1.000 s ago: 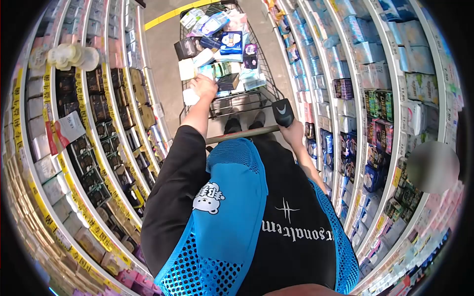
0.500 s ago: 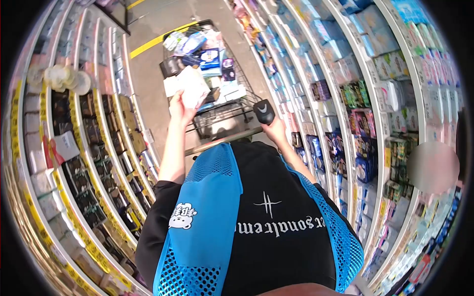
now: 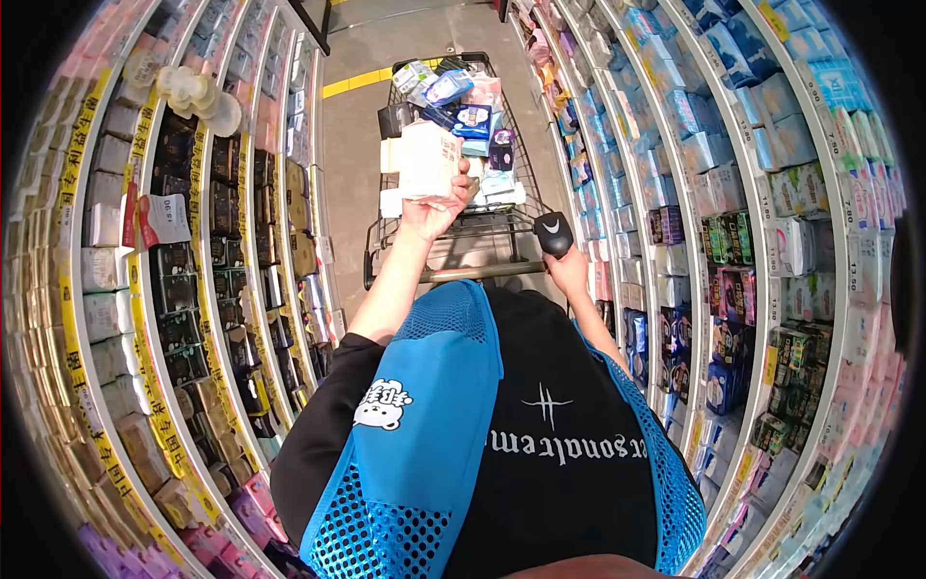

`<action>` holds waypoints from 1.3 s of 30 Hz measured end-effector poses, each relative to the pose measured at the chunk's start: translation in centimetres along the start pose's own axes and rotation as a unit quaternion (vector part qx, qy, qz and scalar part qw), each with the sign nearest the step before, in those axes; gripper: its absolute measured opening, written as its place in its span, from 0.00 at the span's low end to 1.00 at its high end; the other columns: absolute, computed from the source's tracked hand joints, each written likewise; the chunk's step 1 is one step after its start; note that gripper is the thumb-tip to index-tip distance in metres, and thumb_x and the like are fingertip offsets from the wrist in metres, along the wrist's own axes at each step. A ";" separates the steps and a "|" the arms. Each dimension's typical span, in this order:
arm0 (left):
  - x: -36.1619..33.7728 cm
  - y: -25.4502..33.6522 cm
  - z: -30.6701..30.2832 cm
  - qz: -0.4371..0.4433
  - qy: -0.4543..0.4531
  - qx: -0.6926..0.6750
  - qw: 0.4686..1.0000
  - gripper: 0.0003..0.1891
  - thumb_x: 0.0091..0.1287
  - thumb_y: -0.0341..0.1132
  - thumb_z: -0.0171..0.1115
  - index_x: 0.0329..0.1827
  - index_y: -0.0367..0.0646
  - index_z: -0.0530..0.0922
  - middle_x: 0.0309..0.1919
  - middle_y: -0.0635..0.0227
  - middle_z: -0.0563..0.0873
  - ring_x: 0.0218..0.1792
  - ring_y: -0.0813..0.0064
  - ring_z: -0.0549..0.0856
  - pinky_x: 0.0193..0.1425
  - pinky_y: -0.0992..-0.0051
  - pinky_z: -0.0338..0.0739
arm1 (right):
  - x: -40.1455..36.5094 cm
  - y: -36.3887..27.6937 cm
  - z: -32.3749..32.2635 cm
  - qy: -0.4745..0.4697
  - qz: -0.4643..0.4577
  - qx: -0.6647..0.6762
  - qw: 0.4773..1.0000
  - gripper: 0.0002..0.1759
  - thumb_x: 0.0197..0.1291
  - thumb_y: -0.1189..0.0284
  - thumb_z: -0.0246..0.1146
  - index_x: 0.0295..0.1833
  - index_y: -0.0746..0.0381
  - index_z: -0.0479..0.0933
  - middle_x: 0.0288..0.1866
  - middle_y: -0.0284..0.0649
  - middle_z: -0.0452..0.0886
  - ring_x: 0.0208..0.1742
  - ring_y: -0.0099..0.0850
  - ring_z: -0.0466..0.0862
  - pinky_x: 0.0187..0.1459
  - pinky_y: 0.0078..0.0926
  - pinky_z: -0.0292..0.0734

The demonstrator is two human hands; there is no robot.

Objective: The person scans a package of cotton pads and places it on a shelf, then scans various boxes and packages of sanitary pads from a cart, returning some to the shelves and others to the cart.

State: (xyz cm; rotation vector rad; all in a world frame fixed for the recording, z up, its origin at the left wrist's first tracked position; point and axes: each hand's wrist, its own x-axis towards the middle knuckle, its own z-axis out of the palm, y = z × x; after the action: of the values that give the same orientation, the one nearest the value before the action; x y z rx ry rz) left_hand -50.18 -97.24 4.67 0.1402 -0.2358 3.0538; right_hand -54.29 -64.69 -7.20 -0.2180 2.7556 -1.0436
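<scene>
Above cart (image 3: 482, 273), pale pack (image 3: 429, 162), long axis forward

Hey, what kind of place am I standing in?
Probably a shop or supermarket aisle: tightly stocked shelves line both sides, price labels run along their edges, and a wire shopping cart loaded with packages stands in front of you.

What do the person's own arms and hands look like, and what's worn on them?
The left hand and right hand show no gloves, and the forearms are bare. A black sleeve covers the left upper arm; the right one is hard to make out. Over the black shirt sits a blue vest with mesh panels and a white bear print.
</scene>
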 end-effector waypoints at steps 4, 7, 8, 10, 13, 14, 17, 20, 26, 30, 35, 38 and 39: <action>0.2 -0.1 0.8 -0.025 -0.063 -0.018 0.998 0.51 0.58 0.68 0.70 0.75 0.43 0.62 0.57 0.51 0.75 0.41 0.67 0.76 0.46 0.70 0.78 | 0.1 -0.4 -0.2 -0.006 0.000 -0.002 1.000 0.13 0.53 0.64 0.70 0.39 0.63 0.83 0.20 0.40 0.85 0.25 0.33 0.88 0.34 0.32 0.81; 0.2 -0.4 1.5 -0.026 -0.066 -0.003 0.997 0.58 0.47 0.74 0.72 0.74 0.43 0.63 0.60 0.51 0.75 0.46 0.62 0.79 0.48 0.66 0.79 | -0.1 -2.0 -1.2 -0.018 0.017 0.012 1.000 0.13 0.53 0.64 0.70 0.38 0.63 0.83 0.20 0.39 0.85 0.25 0.33 0.88 0.34 0.32 0.81; 0.1 -0.9 2.1 -0.011 -0.027 0.052 0.998 0.58 0.47 0.75 0.71 0.72 0.42 0.64 0.60 0.51 0.77 0.48 0.61 0.80 0.49 0.65 0.80 | -0.5 -2.6 -1.7 -0.021 0.027 0.018 0.999 0.13 0.53 0.63 0.70 0.37 0.63 0.83 0.20 0.39 0.85 0.25 0.33 0.88 0.34 0.33 0.81; 0.3 -2.2 4.9 0.017 0.047 0.161 0.986 0.57 0.46 0.77 0.70 0.69 0.39 0.67 0.58 0.51 0.79 0.52 0.58 0.82 0.51 0.62 0.81 | -0.6 -2.8 -2.0 -0.029 0.026 0.013 0.999 0.13 0.54 0.64 0.70 0.36 0.63 0.83 0.20 0.39 0.85 0.25 0.33 0.89 0.34 0.32 0.82; 0.9 -1.0 3.1 -0.013 0.082 0.228 0.970 0.53 0.48 0.74 0.72 0.68 0.42 0.70 0.56 0.54 0.81 0.57 0.57 0.82 0.53 0.61 0.81 | -0.1 -3.1 -2.2 -0.050 0.049 0.020 0.997 0.15 0.54 0.62 0.71 0.39 0.63 0.84 0.23 0.42 0.86 0.30 0.39 0.89 0.39 0.37 0.82; 0.9 -0.9 2.3 -0.025 0.071 0.207 0.975 0.45 0.55 0.66 0.74 0.67 0.42 0.71 0.57 0.55 0.81 0.55 0.58 0.83 0.51 0.60 0.81 | -0.1 -3.0 -2.2 -0.061 0.062 0.023 0.996 0.17 0.54 0.61 0.72 0.41 0.63 0.84 0.24 0.43 0.87 0.32 0.42 0.90 0.41 0.40 0.83; 1.8 -0.3 0.5 -0.065 0.009 0.270 0.961 0.41 0.59 0.57 0.75 0.68 0.42 0.70 0.60 0.54 0.80 0.56 0.54 0.83 0.54 0.53 0.82 | 0.0 -2.7 -2.2 -0.069 0.057 0.037 0.995 0.16 0.54 0.62 0.72 0.42 0.63 0.84 0.24 0.43 0.87 0.32 0.41 0.90 0.41 0.40 0.83; 1.7 -1.9 2.8 -0.060 0.019 0.300 0.952 0.41 0.61 0.54 0.73 0.72 0.41 0.68 0.64 0.52 0.78 0.62 0.48 0.82 0.62 0.46 0.82 | 0.1 -2.4 -2.0 -0.080 0.069 0.030 0.994 0.16 0.53 0.61 0.72 0.42 0.62 0.84 0.24 0.43 0.87 0.32 0.41 0.90 0.41 0.40 0.83; 1.4 -2.4 1.8 -0.097 -0.035 0.296 0.950 0.45 0.60 0.58 0.73 0.73 0.38 0.66 0.60 0.52 0.82 0.54 0.54 0.87 0.56 0.56 0.87 | -0.1 -2.7 -1.9 -0.054 0.057 0.046 0.996 0.16 0.53 0.63 0.72 0.40 0.63 0.84 0.21 0.43 0.85 0.30 0.40 0.89 0.38 0.38 0.82; 0.5 -4.3 1.9 -0.105 0.013 0.293 0.950 0.43 0.58 0.52 0.72 0.72 0.38 0.67 0.57 0.52 0.82 0.54 0.52 0.86 0.58 0.50 0.84 | -0.2 -3.8 -2.2 -0.052 0.051 0.075 0.995 0.11 0.54 0.69 0.70 0.38 0.66 0.84 0.21 0.44 0.86 0.26 0.34 0.89 0.36 0.35 0.83; -1.6 -5.1 1.8 -0.067 0.065 0.227 0.969 0.44 0.60 0.54 0.64 0.76 0.39 0.64 0.65 0.52 0.78 0.63 0.51 0.81 0.72 0.36 0.68 | -0.1 -2.6 -2.0 -0.079 0.020 0.020 0.996 0.11 0.52 0.69 0.71 0.36 0.66 0.84 0.21 0.44 0.86 0.24 0.37 0.88 0.35 0.36 0.82; -3.2 -4.8 0.7 -0.057 0.095 0.258 0.960 0.43 0.62 0.54 0.61 0.78 0.39 0.62 0.68 0.51 0.76 0.65 0.49 0.79 0.73 0.37 0.66 | -1.1 -3.0 -2.0 -0.007 -0.036 0.069 0.997 0.12 0.50 0.67 0.73 0.32 0.66 0.83 0.23 0.46 0.86 0.29 0.44 0.89 0.38 0.40 0.82; -3.7 -4.8 0.2 -0.054 0.104 0.272 0.955 0.43 0.62 0.54 0.61 0.78 0.39 0.62 0.68 0.51 0.76 0.65 0.49 0.79 0.73 0.38 0.67 | -1.1 -2.1 -1.9 -0.025 -0.033 0.018 0.999 0.14 0.49 0.66 0.74 0.35 0.66 0.83 0.26 0.50 0.86 0.34 0.49 0.89 0.40 0.43 0.82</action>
State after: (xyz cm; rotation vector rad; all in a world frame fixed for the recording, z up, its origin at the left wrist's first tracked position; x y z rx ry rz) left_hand -46.09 -92.82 5.22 -0.1345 0.6062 2.9050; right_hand -53.53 -64.87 -4.28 -0.3262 2.7004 -1.0876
